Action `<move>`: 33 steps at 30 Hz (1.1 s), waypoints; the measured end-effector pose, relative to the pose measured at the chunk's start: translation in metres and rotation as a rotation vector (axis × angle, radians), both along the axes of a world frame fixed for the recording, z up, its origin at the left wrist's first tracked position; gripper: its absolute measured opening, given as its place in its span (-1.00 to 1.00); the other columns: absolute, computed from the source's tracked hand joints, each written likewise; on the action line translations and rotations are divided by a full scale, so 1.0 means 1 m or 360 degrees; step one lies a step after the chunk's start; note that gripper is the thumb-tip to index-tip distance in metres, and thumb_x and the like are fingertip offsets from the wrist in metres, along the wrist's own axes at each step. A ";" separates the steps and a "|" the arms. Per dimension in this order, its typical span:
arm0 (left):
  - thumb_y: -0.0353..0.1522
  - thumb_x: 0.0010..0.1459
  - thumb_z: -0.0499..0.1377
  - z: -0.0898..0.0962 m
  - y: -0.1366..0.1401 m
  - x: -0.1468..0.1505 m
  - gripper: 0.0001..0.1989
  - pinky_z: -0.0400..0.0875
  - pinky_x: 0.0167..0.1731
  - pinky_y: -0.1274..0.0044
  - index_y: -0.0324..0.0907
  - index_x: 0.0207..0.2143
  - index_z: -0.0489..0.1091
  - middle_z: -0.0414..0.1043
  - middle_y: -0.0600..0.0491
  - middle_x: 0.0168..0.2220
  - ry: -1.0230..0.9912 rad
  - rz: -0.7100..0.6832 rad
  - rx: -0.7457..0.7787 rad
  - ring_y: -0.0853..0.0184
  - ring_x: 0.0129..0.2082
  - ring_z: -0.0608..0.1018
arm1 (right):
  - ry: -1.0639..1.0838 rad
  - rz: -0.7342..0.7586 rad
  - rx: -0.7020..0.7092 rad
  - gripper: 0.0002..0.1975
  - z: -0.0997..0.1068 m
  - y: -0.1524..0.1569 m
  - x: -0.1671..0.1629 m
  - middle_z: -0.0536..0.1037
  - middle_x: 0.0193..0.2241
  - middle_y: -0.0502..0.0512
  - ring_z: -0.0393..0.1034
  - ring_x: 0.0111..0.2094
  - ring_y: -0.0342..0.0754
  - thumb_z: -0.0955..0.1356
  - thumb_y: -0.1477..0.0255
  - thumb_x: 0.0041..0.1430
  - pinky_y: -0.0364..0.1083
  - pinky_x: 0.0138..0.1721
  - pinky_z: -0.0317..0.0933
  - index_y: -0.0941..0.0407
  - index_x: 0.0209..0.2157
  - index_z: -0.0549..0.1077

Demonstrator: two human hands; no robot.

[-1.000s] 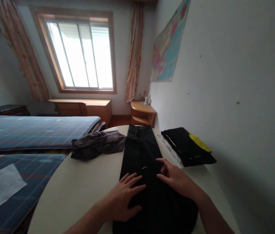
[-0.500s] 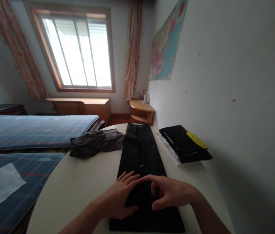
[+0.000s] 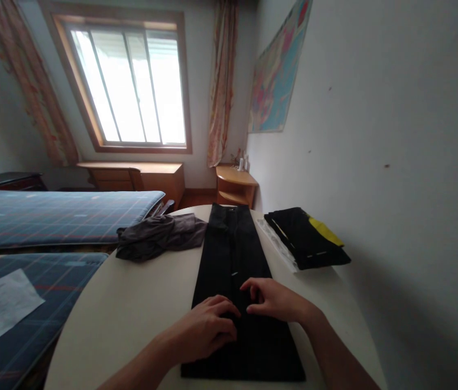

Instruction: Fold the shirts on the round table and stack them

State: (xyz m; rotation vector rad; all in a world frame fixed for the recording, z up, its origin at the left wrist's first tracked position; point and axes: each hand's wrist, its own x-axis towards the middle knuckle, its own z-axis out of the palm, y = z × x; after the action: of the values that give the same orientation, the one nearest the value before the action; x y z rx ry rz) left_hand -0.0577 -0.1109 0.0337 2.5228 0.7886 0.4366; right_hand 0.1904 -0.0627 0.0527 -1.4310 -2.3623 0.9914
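Note:
A pair of black trousers (image 3: 249, 244), folded into a long strip, lies flat down the middle of the pale round table (image 3: 131, 314). A small white mark shows partway along the fabric. Over the left part of its near half rests my left hand (image 3: 210, 327), fingers bent and loosely apart, holding nothing. My right hand (image 3: 271, 299) is above the strip's right side with curled fingers and a gap between thumb and index finger; no cloth shows in it. Whether the fingertips press on the fabric is hard to see.
A crumpled dark grey garment (image 3: 159, 235) sits left of the trousers. To their right, a folded black and yellow garment (image 3: 305, 238) lies on clear plastic packaging (image 3: 275, 244). Plaid mattresses (image 3: 62, 216) stand along the left, one bearing a paper sheet (image 3: 1, 309). A wall (image 3: 407, 227) closes the right side.
My hands have drawn apart from where they met over the trousers. The left fingers, stretched out before, are now bent; the right hand has shifted slightly up and away. The garments stay in place.

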 end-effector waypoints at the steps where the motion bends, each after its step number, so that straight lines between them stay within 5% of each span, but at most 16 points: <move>1: -0.40 0.29 0.14 0.001 -0.001 0.001 -0.85 0.29 0.14 0.40 -0.03 -0.23 0.51 0.44 0.10 0.06 -0.0027 -0.0002 0.0001 0.26 0.09 0.42 | -0.0010 0.0021 -0.0049 -0.57 -0.003 0.002 0.000 0.52 -0.35 -0.04 0.39 -0.35 -0.13 0.48 0.37 -0.01 -0.19 -0.33 0.22 0.08 -0.05 0.50; 6: -0.38 0.35 0.06 0.001 -0.004 0.007 -0.81 0.32 0.12 0.43 -0.04 -0.17 0.48 0.44 0.06 0.06 -0.0168 -0.0003 -0.0035 0.29 0.06 0.44 | -0.0047 0.0099 0.0076 -0.66 -0.007 0.003 -0.005 0.52 -0.40 -0.05 0.37 -0.40 -0.14 0.37 0.47 0.11 -0.19 -0.35 0.18 0.03 -0.05 0.54; 15: -0.39 0.21 0.25 -0.005 -0.004 0.007 -0.90 0.31 0.13 0.44 0.00 -0.24 0.53 0.40 0.11 0.07 -0.0051 -0.0076 -0.0016 0.26 0.09 0.42 | -0.0090 0.0130 0.0429 -0.84 -0.005 0.003 -0.013 0.52 -0.28 0.04 0.41 -0.26 -0.09 0.30 0.53 0.19 -0.15 -0.20 0.22 0.09 -0.29 0.52; 20: -0.37 0.26 0.20 -0.003 -0.006 0.007 -0.88 0.35 0.07 0.48 0.02 -0.23 0.54 0.43 0.11 0.01 -0.0052 -0.0066 -0.0055 0.31 0.01 0.47 | 0.0019 0.0178 0.0431 -0.83 -0.012 0.004 -0.017 0.50 -0.23 0.05 0.38 -0.15 -0.04 0.32 0.50 0.21 -0.11 -0.09 0.25 0.07 -0.20 0.52; 25: -0.34 0.15 0.29 -0.004 -0.006 0.006 -0.64 0.35 0.11 0.40 0.12 0.02 0.47 0.37 0.10 0.14 -0.0013 -0.0060 -0.0095 0.20 0.09 0.44 | 0.0072 0.0134 0.0441 -0.70 -0.019 0.006 -0.019 0.50 -0.15 0.07 0.41 -0.12 -0.05 0.25 0.56 0.24 -0.11 -0.05 0.25 0.06 -0.08 0.52; 33: -0.35 0.18 0.28 -0.006 -0.004 0.008 -0.84 0.31 0.12 0.43 0.08 -0.19 0.57 0.48 0.14 0.03 -0.0059 -0.0156 -0.0049 0.27 0.06 0.45 | -0.0010 0.0153 0.0524 -0.77 -0.017 0.009 -0.022 0.48 -0.16 0.06 0.40 -0.11 -0.05 0.23 0.53 0.29 -0.09 -0.03 0.26 0.06 -0.21 0.51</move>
State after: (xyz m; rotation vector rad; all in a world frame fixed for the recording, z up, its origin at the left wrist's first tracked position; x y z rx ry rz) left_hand -0.0495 -0.1151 0.0275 2.5048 0.6494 0.4339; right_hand 0.1688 -0.0541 0.0353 -1.2087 -2.4748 0.5802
